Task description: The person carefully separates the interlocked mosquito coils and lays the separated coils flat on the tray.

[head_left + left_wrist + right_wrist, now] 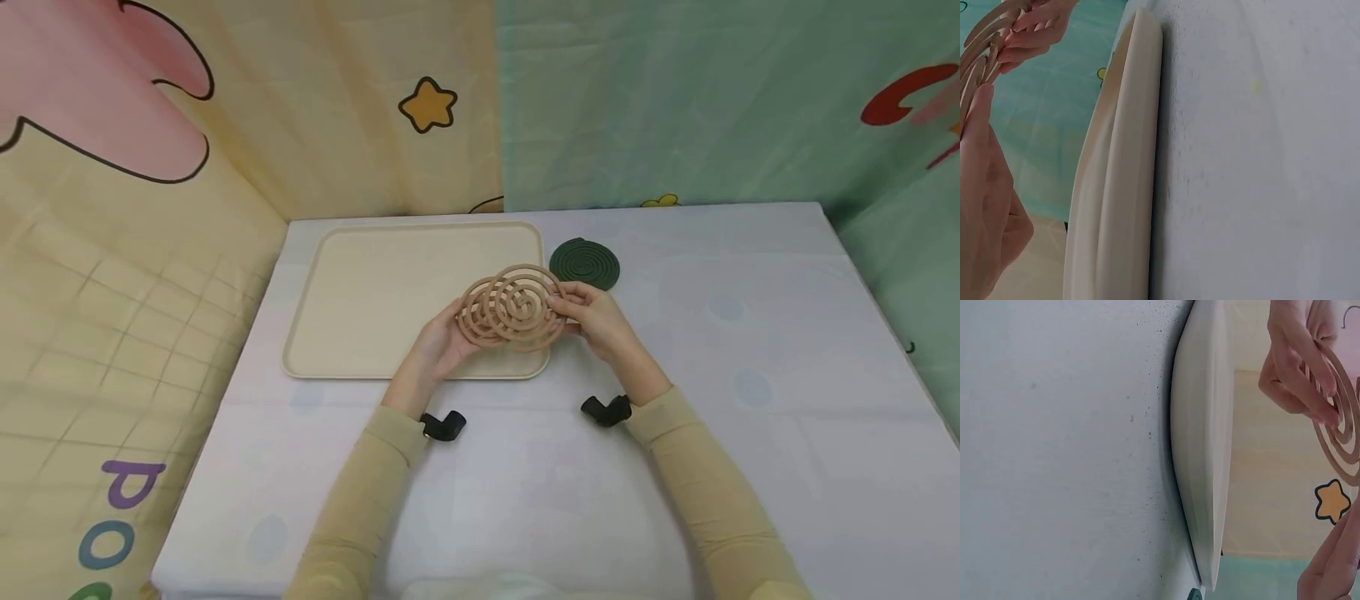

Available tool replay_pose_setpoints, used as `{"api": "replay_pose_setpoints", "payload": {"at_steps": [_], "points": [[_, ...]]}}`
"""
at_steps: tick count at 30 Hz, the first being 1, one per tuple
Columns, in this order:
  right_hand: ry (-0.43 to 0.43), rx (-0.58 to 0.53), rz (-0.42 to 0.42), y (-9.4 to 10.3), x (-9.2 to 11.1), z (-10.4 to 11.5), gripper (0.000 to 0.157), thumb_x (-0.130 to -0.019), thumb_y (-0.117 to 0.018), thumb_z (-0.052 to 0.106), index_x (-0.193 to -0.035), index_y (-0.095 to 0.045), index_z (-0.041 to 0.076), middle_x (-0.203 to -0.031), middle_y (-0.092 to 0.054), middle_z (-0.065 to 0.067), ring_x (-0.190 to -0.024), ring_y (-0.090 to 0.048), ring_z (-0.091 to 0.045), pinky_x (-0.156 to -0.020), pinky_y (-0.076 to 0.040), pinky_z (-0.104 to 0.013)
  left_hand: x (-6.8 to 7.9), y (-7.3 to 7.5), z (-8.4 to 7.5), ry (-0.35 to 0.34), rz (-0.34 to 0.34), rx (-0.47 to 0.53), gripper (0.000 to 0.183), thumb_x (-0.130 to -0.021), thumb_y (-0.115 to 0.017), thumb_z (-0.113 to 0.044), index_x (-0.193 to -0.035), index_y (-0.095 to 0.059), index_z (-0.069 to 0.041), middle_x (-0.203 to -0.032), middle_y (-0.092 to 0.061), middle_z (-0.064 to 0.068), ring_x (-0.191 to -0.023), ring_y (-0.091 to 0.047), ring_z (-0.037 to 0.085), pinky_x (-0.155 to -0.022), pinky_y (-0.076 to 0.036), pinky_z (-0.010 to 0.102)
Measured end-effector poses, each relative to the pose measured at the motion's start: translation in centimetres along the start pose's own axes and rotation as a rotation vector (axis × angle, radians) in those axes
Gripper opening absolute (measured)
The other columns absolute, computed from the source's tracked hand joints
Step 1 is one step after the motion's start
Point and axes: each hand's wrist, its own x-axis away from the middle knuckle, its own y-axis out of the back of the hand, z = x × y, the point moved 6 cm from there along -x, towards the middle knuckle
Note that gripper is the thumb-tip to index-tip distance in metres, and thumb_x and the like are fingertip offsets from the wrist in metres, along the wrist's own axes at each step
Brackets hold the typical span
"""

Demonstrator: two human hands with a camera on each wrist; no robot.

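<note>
Two brown spiral coils (523, 304) overlap in the air between left hand (442, 342) and right hand (596, 317)
The left hand grips them on its own side, while the right hand pinches their rim between thumb and fingers; a cream tray (375, 300) lies beneath the coils, reaching out well past the left hand, and a flat dark green coil (585, 263) rests on the whitish tablecloth (555, 483) just beyond the right hand, near the tray's edge; a black device (444, 426) juts inward at each wrist
</note>
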Motion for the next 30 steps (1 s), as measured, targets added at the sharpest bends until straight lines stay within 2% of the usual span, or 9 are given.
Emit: {"api": "replay_pose_setpoints", "payload": {"at_steps": [2,5,8,12,14,19,22,26,30], "points": [[-0.011,-0.024,0.021,-0.1,-0.2,-0.1,0.024,-0.1,-0.056,0.007,-0.123,-0.052,0.001,-0.078,-0.069,0.012,-0.07,-0.065,-0.002,-0.062,-0.054,-0.018,0.2,0.7,-0.4,-0.004,-0.017,-0.048,0.051,-0.11,-0.016,-0.027,-0.155,-0.021,-0.004,-0.156,-0.03,0.026,-0.14,-0.042,0.033,-0.111,-0.037,0.052],[-0.023,-0.027,0.036,-0.1,-0.5,0.0,0.025,-0.1,-0.055,0.008,-0.123,-0.052,0.0,-0.077,-0.069,0.012,-0.069,-0.065,-0.002,-0.063,-0.054,-0.018,0.7,2.0,-1.5,-0.01,-0.121,-0.176,0.044,-0.11,-0.021,-0.025,-0.145,-0.035,-0.001,-0.137,-0.049,0.017,-0.118,-0.059,0.018,-0.099,-0.052,0.035],[-0.036,0.031,0.028,0.0,-0.9,0.2,0.029,-0.1,-0.056,0.01,-0.125,-0.051,-0.003,-0.079,-0.068,0.013,-0.069,-0.064,-0.002,-0.063,-0.053,-0.017,1.4,3.6,-3.0,-0.004,-0.276,-0.409,0.039,-0.109,-0.03,-0.024,-0.138,-0.045,-0.001,-0.116,-0.054,0.004,-0.098,-0.058,0.009,-0.083,-0.053,0.022],[-0.049,0.153,0.012,0.1,-1.8,0.4,0.041,-0.099,-0.06,0.014,-0.131,-0.05,-0.008,-0.081,-0.066,0.013,-0.068,-0.062,-0.001,-0.063,-0.052,-0.017,2.5,5.3,-5.3,-0.003,-0.438,-0.765,0.04,-0.106,-0.045,-0.024,-0.14,-0.052,-0.005,-0.117,-0.06,0.009,-0.089,-0.057,0.009,-0.076,-0.051,0.02],[-0.051,0.212,0.009,0.0,-2.2,0.4,0.041,-0.098,-0.062,0.015,-0.131,-0.052,-0.008,-0.08,-0.066,0.013,-0.067,-0.061,-0.001,-0.062,-0.052,-0.017,2.9,5.9,-6.4,-0.009,-0.491,-0.875,0.037,-0.104,-0.05,-0.023,-0.138,-0.056,-0.007,-0.118,-0.064,0.014,-0.084,-0.058,0.009,-0.075,-0.052,0.022],[-0.063,0.359,0.009,-0.8,-3.2,0.3,0.034,-0.095,-0.065,0.015,-0.122,-0.058,-0.005,-0.074,-0.064,0.014,-0.063,-0.058,-0.002,-0.06,-0.05,-0.019,3.4,7.1,-7.9,0.014,-0.516,-1.048,0.034,-0.103,-0.053,-0.02,-0.133,-0.057,-0.006,-0.118,-0.068,0.021,-0.077,-0.062,0.011,-0.075,-0.055,0.027],[-0.079,0.447,0.048,-1.6,-3.6,0.0,0.031,-0.095,-0.066,0.014,-0.118,-0.059,-0.005,-0.075,-0.064,0.008,-0.062,-0.057,-0.004,-0.06,-0.051,-0.022,3.4,7.8,-8.0,0.065,-0.497,-1.139,0.033,-0.103,-0.052,-0.02,-0.131,-0.055,-0.003,-0.119,-0.067,0.022,-0.084,-0.061,0.014,-0.076,-0.052,0.025],[-0.088,0.572,0.091,-2.4,-4.1,-0.5,0.032,-0.093,-0.068,0.016,-0.119,-0.062,-0.003,-0.088,-0.071,-0.005,-0.063,-0.058,-0.006,-0.061,-0.052,-0.023,3.1,8.7,-7.7,0.117,-0.474,-1.227,0.031,-0.103,-0.051,-0.02,-0.128,-0.056,-0.002,-0.12,-0.067,0.021,-0.093,-0.059,0.02,-0.077,-0.046,0.025],[-0.05,0.732,0.097,-3.1,-4.4,-0.5,0.035,-0.092,-0.07,0.019,-0.121,-0.064,-0.001,-0.104,-0.073,-0.016,-0.072,-0.062,-0.011,-0.064,-0.05,-0.021,3.0,9.1,-7.6,0.103,-0.501,-1.31,0.027,-0.102,-0.052,-0.019,-0.123,-0.059,-0.003,-0.115,-0.067,0.02,-0.093,-0.059,0.022,-0.076,-0.045,0.026]]}}
